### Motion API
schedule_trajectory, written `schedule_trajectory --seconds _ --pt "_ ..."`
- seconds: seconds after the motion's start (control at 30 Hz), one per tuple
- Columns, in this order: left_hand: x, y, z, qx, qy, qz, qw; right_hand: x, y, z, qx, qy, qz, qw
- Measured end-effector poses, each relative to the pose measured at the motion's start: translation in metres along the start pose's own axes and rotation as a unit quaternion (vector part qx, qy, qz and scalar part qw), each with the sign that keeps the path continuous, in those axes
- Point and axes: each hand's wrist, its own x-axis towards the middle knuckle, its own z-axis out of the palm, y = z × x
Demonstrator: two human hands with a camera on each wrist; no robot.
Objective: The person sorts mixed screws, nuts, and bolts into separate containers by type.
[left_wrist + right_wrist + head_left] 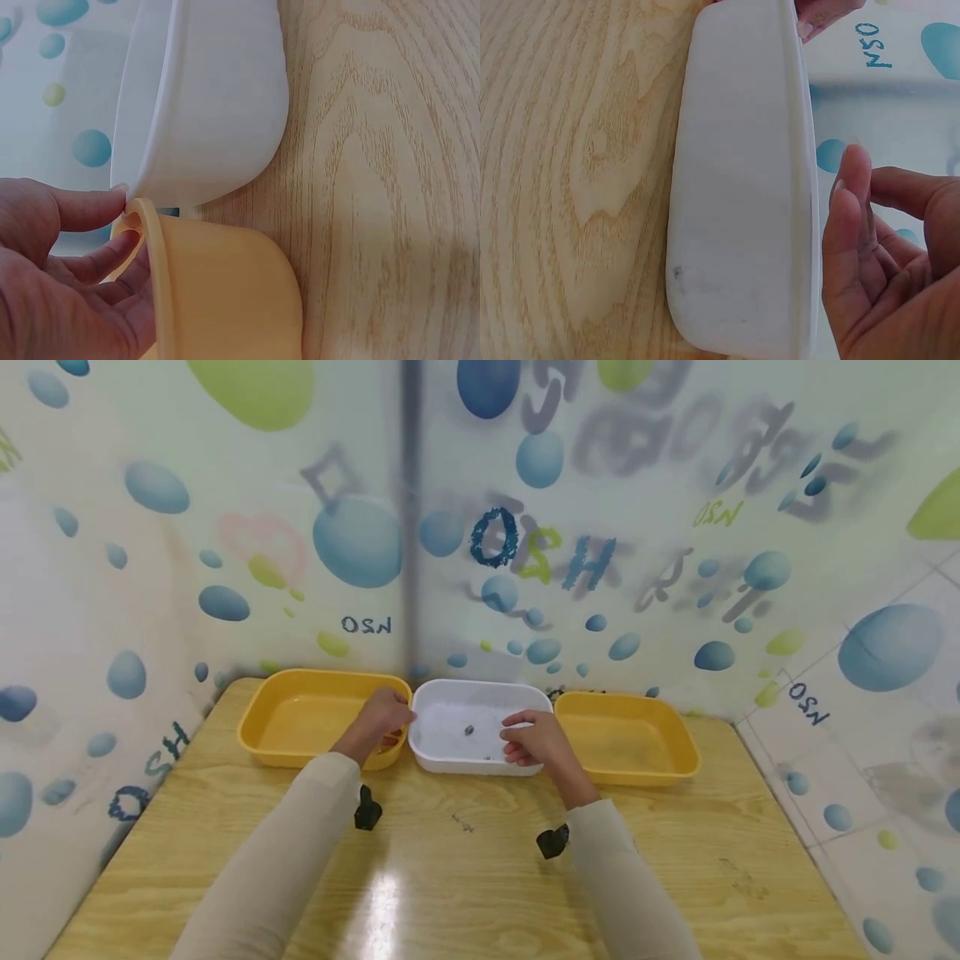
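Observation:
My left hand [381, 720] is at the right end of the left yellow tray [281, 714]. In the left wrist view the left thumb [86, 210] lies outside the yellow rim [154, 247], its tip right at the white tray's edge, and the other fingers curl inside the yellow wall. The white tray [442, 760] stands between two yellow ones and holds a small dark metallic piece [469, 730] and a smaller bit [489, 757] near the front wall. My right hand [534, 739] hovers over its right end, fingers loosely bent, nothing visible in them.
Another yellow tray [626, 777] stands to the right of the white one. All three line the back of the wooden table [465, 877], close to a wall [480, 635] printed with coloured drops. Dark marks [462, 823] show on the wood in front.

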Motion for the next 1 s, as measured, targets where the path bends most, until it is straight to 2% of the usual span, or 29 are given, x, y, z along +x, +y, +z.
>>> schedule_trajectory --seconds 0.4,0.67,0.8,0.9,1.0 --pt "-0.006 0.001 -0.002 0.006 0.001 -0.005 1.0 -0.001 -0.001 0.005 0.002 0.002 -0.009 1.0" --pt "-0.003 -0.001 0.002 -0.002 -0.001 -0.004 1.0 -0.01 -0.006 -0.003 0.002 0.012 -0.012 1.0" --pt "-0.006 -0.003 0.0 -0.009 0.0 -0.006 0.9999 -0.015 -0.009 -0.009 -0.004 0.007 -0.025 1.0" --pt "-0.013 -0.002 -0.004 0.0 0.016 0.014 0.9998 -0.018 -0.014 -0.016 -0.017 0.006 -0.032 0.999" --pt "-0.022 0.002 -0.011 0.055 0.062 0.075 0.9938 -0.018 -0.021 -0.029 -0.038 0.013 -0.028 0.999"
